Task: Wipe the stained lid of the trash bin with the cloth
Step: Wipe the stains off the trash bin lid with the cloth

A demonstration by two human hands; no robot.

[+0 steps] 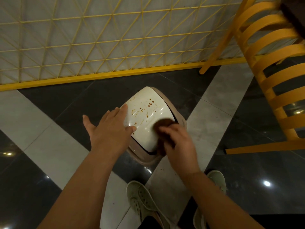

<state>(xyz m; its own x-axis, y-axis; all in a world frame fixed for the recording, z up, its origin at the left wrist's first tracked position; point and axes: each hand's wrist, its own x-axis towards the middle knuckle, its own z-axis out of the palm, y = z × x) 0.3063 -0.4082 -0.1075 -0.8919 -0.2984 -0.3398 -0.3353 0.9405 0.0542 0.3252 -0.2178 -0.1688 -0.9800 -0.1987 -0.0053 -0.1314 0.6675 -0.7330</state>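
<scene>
A small trash bin stands on the floor in the middle of the head view. Its white swing lid [145, 118] carries brown spots and streaks on its upper half. A beige rim [180, 119] frames the lid. My left hand [109, 129] lies flat with fingers spread on the lid's left edge. My right hand [178, 142] grips a dark brown cloth [163, 128], which is pressed on the lid's lower right part and blurred by motion. The stains lie above and left of the cloth.
A yellow wire lattice fence [102, 47] runs along the far side behind the bin. A yellow slatted chair [270, 76] stands to the right. The floor is dark and light tiles [219, 103]. My two pale shoes [142, 202] sit at the bottom.
</scene>
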